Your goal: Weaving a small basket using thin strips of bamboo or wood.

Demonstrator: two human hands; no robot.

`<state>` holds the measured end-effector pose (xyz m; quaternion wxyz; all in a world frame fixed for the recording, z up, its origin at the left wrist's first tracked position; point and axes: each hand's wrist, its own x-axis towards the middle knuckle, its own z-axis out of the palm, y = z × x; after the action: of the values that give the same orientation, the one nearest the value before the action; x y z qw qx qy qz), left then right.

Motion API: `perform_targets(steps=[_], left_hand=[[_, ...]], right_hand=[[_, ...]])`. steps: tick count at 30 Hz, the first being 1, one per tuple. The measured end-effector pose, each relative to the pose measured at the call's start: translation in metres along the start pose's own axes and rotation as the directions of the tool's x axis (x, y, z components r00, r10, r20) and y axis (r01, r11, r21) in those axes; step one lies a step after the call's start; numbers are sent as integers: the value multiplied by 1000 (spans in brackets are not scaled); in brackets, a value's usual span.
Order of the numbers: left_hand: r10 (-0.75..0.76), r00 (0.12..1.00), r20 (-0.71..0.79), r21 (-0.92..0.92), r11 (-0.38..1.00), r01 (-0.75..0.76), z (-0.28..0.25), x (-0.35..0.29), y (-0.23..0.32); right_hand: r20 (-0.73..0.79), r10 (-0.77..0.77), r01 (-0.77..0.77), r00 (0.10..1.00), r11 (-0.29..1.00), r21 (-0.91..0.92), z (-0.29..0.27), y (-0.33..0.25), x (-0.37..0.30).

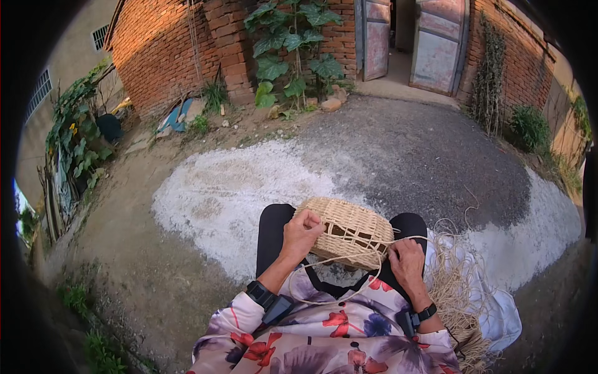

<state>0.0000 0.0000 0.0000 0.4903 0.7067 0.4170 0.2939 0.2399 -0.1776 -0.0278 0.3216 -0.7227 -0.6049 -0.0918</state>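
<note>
Red brick walls (168, 50) close off the far side of the yard, with a pair of weathered doors (436, 43) standing ajar and a broad-leaved vine (289, 43) climbing the corner pillar. The ground in front is part dark gravel (423, 156), part pale whitish patch (237, 187), with bare dirt (124, 249) running off to the person's left. More greenery (78, 131) crowds the left edge.

The person sits low, black-trousered knees (274, 224) apart, wearing a floral top (336, 336) and a dark band on each wrist. A heap of loose straw fibre (458, 293) lies on a white cloth (504, 311) at the right side, just beside the right forearm.

On the lap rests a half-woven straw basket (349, 227), tipped on its side with its open mouth toward the person. The left hand (302, 234) curls over the basket's left rim, fingers folded and gripping the weave. The right hand (406, 262) sits at the lower right edge, fingers closed on a thin straw strand (339, 283) that loops down across the lap and back up to the basket.
</note>
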Motion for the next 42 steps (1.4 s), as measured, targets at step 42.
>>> perform_targets(steps=[42], left_hand=[[-123, 979, 160, -118, 983, 143, -111, -21, -40]], right_hand=[[-26, 33, -30, 999, 995, 94, -3, -1, -1]])
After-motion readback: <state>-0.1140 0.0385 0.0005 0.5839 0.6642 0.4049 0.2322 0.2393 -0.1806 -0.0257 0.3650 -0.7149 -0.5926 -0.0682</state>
